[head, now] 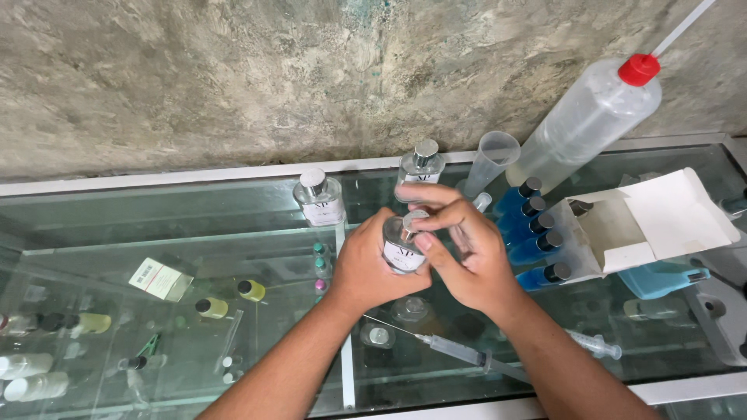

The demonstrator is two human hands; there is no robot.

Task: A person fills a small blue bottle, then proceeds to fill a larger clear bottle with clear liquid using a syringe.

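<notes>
My left hand [367, 266] is wrapped around a small clear glass perfume bottle [402, 250] with a white label, held above the glass counter. My right hand [464, 250] pinches the bottle's silver cap [413, 220] with thumb and fingers. Two similar clear bottles with silver caps stand behind on the counter, one [319, 199] to the left and one [421, 166] further back.
A glass counter top [233, 225] runs along a rough plaster wall. A large squeeze bottle with a red nozzle [589, 118], a clear measuring cylinder [490, 159], several blue bottles [537, 247], an open white carton [654, 219] and syringes [455, 350] lie around. Small vials sit on shelves below.
</notes>
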